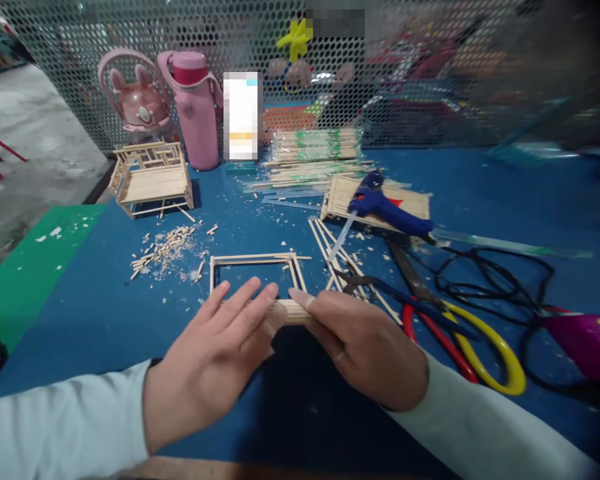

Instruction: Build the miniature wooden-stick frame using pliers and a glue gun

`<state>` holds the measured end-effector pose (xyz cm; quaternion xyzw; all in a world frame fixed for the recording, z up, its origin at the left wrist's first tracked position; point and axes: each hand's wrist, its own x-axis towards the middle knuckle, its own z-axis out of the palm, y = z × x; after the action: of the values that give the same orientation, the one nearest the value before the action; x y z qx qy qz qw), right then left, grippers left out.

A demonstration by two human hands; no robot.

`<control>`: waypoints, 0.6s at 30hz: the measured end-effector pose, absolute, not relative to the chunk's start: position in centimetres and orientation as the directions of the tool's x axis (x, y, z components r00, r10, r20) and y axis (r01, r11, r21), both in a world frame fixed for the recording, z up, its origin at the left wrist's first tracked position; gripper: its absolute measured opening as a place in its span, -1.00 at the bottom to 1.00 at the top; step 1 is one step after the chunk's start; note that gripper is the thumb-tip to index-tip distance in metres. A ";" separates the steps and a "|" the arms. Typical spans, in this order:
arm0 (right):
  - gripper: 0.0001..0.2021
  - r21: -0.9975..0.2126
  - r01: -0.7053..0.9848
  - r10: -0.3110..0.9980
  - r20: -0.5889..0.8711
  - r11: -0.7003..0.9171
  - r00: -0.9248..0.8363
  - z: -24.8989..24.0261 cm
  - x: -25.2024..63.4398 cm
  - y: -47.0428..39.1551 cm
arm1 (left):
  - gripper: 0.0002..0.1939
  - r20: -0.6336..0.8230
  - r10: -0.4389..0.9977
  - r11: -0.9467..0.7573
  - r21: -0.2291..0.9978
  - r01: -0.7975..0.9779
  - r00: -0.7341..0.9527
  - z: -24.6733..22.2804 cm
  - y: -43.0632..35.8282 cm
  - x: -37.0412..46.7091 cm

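Observation:
A small frame of thin wooden sticks (pixel 253 257) lies on the blue table, with a band of pale sticks (pixel 295 312) along its near side. My left hand (pixel 225 347) rests over the near left part of the frame, fingers stretched out and palm down. On the right, my right hand (pixel 367 343) has its thumb and fingers closed on the right end of the stick band. The hands cover much of the frame's near side. Several loose sticks (pixel 350 260) lie just beyond my right hand.
A blue glue gun (pixel 393 210) rests on a stick panel (pixel 337 193). Scissors with yellow and red handles (pixel 510 373) and black cable lie right. A small stick bench (pixel 153 183), pink bottle (pixel 197 120), phone (pixel 243 117) and bundled sticks (pixel 310 147) stand behind; stick scraps (pixel 167 247) lie left.

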<state>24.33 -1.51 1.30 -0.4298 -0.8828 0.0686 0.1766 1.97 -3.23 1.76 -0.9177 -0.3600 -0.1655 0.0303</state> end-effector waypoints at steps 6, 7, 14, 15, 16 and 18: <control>-0.70 -0.479 0.693 0.840 0.243 0.539 -0.486 1.5 25.3 -1.7 | -0.58 0.283 0.640 -0.764 0.140 0.630 0.714 -0.2 -2.7 3.0; -0.65 -0.554 0.669 0.865 0.251 0.496 -0.434 1.7 25.6 -1.6 | -0.57 0.292 0.639 -0.766 0.157 0.623 0.712 -0.3 -2.8 2.8; -0.89 -0.648 0.643 0.910 0.347 0.409 -0.229 2.4 26.2 -1.1 | -0.55 0.311 0.640 -0.765 0.176 0.620 0.702 -0.2 -3.0 2.6; -0.89 -0.622 0.654 0.901 0.328 0.431 -0.282 2.3 26.0 -1.1 | -0.56 0.323 0.634 -0.768 0.152 0.622 0.703 -0.2 -3.0 2.6; -0.88 -0.600 0.663 0.894 0.313 0.448 -0.320 2.1 25.7 -1.1 | -0.56 0.335 0.626 -0.771 0.126 0.625 0.704 -0.2 -3.0 2.7; -0.86 -0.574 0.679 0.889 0.305 0.458 -0.341 1.8 25.4 -1.1 | -0.58 0.366 0.606 -0.776 0.078 0.626 0.706 -0.4 -2.9 2.7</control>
<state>25.36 -1.11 1.76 -0.4901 -0.7998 0.1762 0.2985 2.72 -2.92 -0.35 -0.9233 -0.3335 -0.1888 0.0260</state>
